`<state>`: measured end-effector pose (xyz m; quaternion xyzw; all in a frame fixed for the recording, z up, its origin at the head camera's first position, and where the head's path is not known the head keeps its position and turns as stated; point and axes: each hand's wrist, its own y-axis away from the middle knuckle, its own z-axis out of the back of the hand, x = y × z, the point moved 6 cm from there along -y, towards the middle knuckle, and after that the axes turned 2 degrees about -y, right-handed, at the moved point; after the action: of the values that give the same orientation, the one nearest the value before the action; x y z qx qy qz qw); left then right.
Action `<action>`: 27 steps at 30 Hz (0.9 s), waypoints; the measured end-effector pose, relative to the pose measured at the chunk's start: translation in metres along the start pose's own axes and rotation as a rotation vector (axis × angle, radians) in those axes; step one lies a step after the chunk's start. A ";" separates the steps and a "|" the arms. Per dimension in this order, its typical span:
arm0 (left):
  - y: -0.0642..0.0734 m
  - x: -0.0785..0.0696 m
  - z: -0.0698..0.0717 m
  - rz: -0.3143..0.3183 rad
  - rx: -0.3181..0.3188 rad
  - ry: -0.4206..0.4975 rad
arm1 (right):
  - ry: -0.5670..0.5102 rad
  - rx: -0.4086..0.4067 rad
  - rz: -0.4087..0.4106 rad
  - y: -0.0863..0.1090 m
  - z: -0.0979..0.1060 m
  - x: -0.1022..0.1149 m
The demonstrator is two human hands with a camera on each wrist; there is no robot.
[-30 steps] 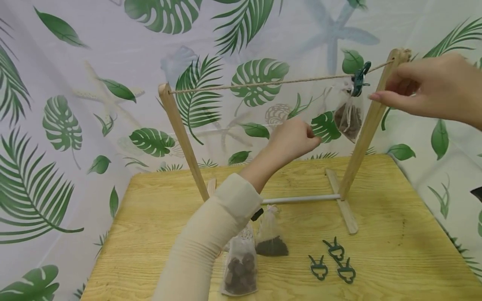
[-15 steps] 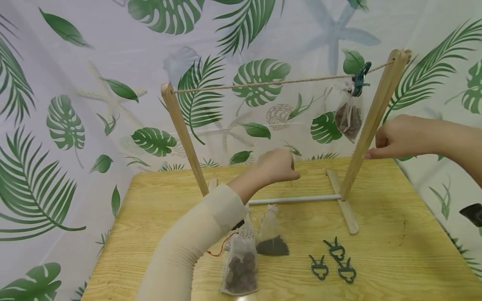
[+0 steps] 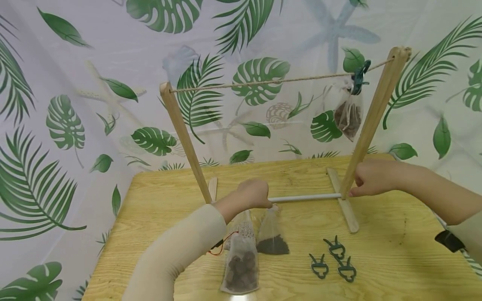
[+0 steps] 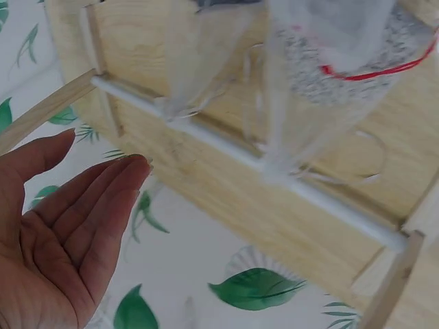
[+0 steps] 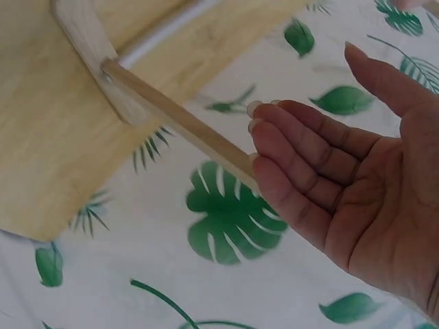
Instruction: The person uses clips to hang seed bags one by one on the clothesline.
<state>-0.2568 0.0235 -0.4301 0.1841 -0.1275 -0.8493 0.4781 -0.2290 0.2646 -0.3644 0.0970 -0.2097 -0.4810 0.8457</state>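
Note:
My left hand (image 3: 253, 193) hovers right by the tied top of a sheer drawstring bag of dark grains (image 3: 272, 244). The left wrist view shows that hand (image 4: 75, 233) holding nothing, its fingers loosely bent. Beside the dark-grain bag lie a bag of speckled pale grains (image 3: 244, 229), with a red cord across it, and a bag of brown lumps (image 3: 241, 271). Close to the foot of the right post is my right hand (image 3: 374, 177); its fingers are relaxed around nothing in the right wrist view. A green clip (image 3: 359, 77) holds another sheer bag (image 3: 348, 119) on the rope.
A wooden stand carries the rope (image 3: 263, 82) between its left post (image 3: 186, 144) and right post (image 3: 370, 123). A white rod (image 3: 305, 197) joins the feet. Three green clips (image 3: 319, 267) lie at the front right of the wooden table (image 3: 391, 259). Leaf-printed cloth hangs behind.
Both hands have come down from beside the hanging bag. My left hand moved down and left towards the bags on the table, my right down along the right post.

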 end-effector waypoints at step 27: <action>0.049 0.086 -0.091 0.112 0.080 0.289 | -0.252 0.196 -0.070 -0.031 -0.129 0.005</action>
<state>-0.2209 -0.0792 -0.5094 0.3157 -0.1012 -0.7804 0.5302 -0.1923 0.2392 -0.4899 0.1251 -0.3563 -0.4957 0.7821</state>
